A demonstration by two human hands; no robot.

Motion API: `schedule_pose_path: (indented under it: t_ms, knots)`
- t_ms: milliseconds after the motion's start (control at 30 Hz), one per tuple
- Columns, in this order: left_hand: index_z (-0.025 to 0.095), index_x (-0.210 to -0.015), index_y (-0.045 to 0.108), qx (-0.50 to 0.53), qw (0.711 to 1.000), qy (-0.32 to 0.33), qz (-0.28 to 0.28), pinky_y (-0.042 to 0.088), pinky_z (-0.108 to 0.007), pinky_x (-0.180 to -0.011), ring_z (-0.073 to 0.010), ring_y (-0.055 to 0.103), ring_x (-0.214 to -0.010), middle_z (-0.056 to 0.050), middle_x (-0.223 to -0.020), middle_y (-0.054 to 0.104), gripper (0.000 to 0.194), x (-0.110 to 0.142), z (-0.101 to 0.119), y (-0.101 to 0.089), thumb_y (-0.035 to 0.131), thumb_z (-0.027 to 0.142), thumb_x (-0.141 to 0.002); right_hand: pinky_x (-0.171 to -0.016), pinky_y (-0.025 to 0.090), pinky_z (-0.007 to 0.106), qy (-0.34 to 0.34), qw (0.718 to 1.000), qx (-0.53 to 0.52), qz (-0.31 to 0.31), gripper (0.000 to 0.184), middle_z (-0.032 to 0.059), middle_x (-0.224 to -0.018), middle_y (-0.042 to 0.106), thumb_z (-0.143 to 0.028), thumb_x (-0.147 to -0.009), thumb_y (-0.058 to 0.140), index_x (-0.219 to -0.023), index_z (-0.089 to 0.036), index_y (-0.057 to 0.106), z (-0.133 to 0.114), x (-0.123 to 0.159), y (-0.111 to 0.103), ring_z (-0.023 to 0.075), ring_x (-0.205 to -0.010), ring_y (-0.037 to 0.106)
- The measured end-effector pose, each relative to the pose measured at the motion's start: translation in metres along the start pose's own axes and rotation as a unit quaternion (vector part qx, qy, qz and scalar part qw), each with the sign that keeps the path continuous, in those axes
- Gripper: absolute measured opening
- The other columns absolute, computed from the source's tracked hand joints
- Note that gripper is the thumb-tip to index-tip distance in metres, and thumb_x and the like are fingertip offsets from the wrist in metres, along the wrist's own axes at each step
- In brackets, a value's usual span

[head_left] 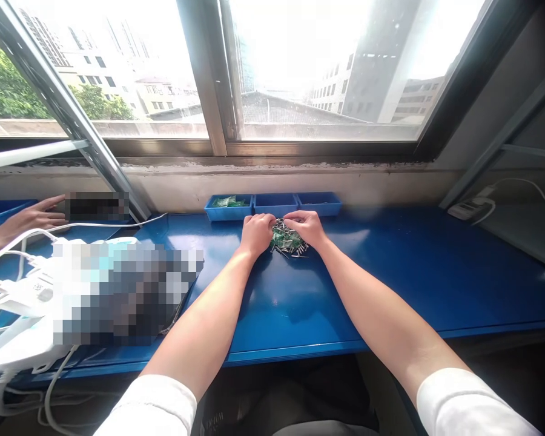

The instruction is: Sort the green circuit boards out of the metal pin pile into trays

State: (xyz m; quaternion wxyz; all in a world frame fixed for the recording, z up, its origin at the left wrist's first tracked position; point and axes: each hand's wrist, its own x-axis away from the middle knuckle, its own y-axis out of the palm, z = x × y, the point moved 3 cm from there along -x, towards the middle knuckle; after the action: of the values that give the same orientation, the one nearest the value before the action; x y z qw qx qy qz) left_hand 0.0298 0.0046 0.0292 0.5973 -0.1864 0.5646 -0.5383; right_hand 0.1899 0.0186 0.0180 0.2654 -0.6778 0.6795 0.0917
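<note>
A loose pile of small metal screws [300, 248] mixed with green pieces [287, 237] lies on the blue tabletop [281, 309]. At the pile's left edge, my left hand [257, 234] is closed with its fingers curled inward; whatever they hold is hidden. My right hand [309, 229] reaches over the pile's upper right side, thumb and fingers pinched together. Anything in that pinch is too small to name. Just behind my hands stand three blue bins in a row. The left bin [229, 213] contains green pieces in what looks like clear plastic.
The middle bin [276, 200] and right bin [320, 209] stand against the wall below the window. To the left, white plugs and cables [27, 284] crowd a power strip beside a blurred-out object. Another person's hand [31, 221] is at far left. A white adapter [470, 206] sits at right.
</note>
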Motion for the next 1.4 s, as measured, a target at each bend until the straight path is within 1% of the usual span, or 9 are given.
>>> schedule_pose_path:
  t_ms: [200,333,500,667,800,967,1267,1333,1400]
  knots:
    - [0.021,-0.121,0.058,0.01,0.999,0.001,0.038,0.035,-0.037,-0.098,-0.0235,0.056,-0.108,-0.007,-0.113,0.065,0.037,0.001,0.001,-0.002,0.041,0.032,-0.091,-0.073,0.052,0.029,0.01,1.0,0.0,0.024,0.022,0.0026,-0.083,0.07,-0.032,-0.071,0.067,-0.086,-0.018,0.074,0.001,-0.002,-0.004,0.0196,-0.078,0.064]
    - [0.018,-0.123,0.057,-0.004,0.998,-0.044,0.04,0.036,-0.038,-0.099,-0.0257,0.053,-0.113,-0.01,-0.117,0.063,0.04,0.0,-0.008,0.0,0.041,0.03,-0.089,-0.079,0.051,0.03,0.018,0.996,0.068,0.06,0.026,0.0023,-0.092,0.07,-0.028,-0.072,0.063,-0.094,-0.018,0.073,0.003,-0.002,-0.009,0.0194,-0.082,0.062]
    - [0.017,-0.119,0.06,-0.036,0.991,-0.128,-0.011,0.042,-0.038,-0.095,-0.0291,0.054,-0.113,-0.012,-0.119,0.062,0.042,-0.001,-0.031,0.006,0.042,0.036,-0.086,-0.091,0.046,0.032,0.018,0.976,0.201,0.084,0.037,0.0035,-0.103,0.067,-0.024,-0.073,0.058,-0.108,-0.018,0.069,0.005,-0.005,-0.019,0.021,-0.097,0.058]
    - [0.015,-0.107,0.066,-0.027,0.987,-0.136,-0.081,0.042,-0.039,-0.096,-0.0309,0.053,-0.115,-0.016,-0.116,0.063,0.046,-0.001,-0.039,0.014,0.037,0.045,-0.087,-0.099,0.038,0.036,0.035,0.949,0.297,0.101,0.048,0.0042,-0.119,0.061,-0.026,-0.079,0.053,-0.127,-0.018,0.058,0.013,-0.011,-0.033,0.025,-0.116,0.045]
    - [0.015,-0.108,0.065,-0.008,0.99,-0.126,-0.067,0.041,-0.038,-0.096,-0.0302,0.053,-0.116,-0.016,-0.117,0.062,0.046,-0.001,-0.036,0.015,0.038,0.045,-0.087,-0.097,0.037,0.04,0.059,0.933,0.342,0.093,0.058,0.0019,-0.134,0.05,-0.029,-0.079,0.055,-0.137,-0.02,0.048,0.022,-0.013,-0.037,0.0285,-0.115,0.04]
    - [0.015,-0.113,0.062,-0.01,0.987,-0.161,-0.017,0.043,-0.039,-0.093,-0.0304,0.055,-0.11,-0.016,-0.117,0.061,0.043,-0.002,-0.04,0.01,0.038,0.041,-0.087,-0.093,0.037,0.042,0.081,0.913,0.394,0.073,0.068,0.0028,-0.146,0.036,-0.031,-0.079,0.055,-0.143,-0.021,0.036,0.027,-0.015,-0.035,0.0298,-0.109,0.039]
    - [0.014,-0.113,0.063,-0.022,0.983,-0.169,-0.062,0.042,-0.04,-0.095,-0.0321,0.053,-0.114,-0.017,-0.117,0.06,0.046,-0.002,-0.042,0.013,0.038,0.042,-0.087,-0.093,0.036,0.049,0.109,0.901,0.413,0.075,0.075,0.007,-0.151,0.021,-0.032,-0.075,0.058,-0.145,-0.02,0.032,0.034,-0.015,-0.035,0.0345,-0.114,0.035]
    - [0.015,-0.113,0.063,-0.028,0.983,-0.172,-0.061,0.042,-0.041,-0.095,-0.0317,0.054,-0.112,-0.017,-0.116,0.061,0.045,-0.002,-0.041,0.013,0.039,0.043,-0.086,-0.094,0.036,0.05,0.078,0.909,0.401,0.082,0.071,0.0093,-0.15,0.024,-0.032,-0.075,0.058,-0.142,-0.019,0.037,0.033,-0.016,-0.033,0.0355,-0.117,0.034]
    - [0.016,-0.112,0.063,-0.03,0.983,-0.171,-0.057,0.043,-0.04,-0.094,-0.0309,0.054,-0.111,-0.015,-0.116,0.061,0.045,-0.002,-0.04,0.012,0.039,0.044,-0.086,-0.096,0.036,0.047,0.032,0.92,0.381,0.083,0.058,0.0114,-0.139,0.04,-0.029,-0.078,0.055,-0.134,-0.017,0.048,0.03,-0.015,-0.03,0.0332,-0.117,0.036]
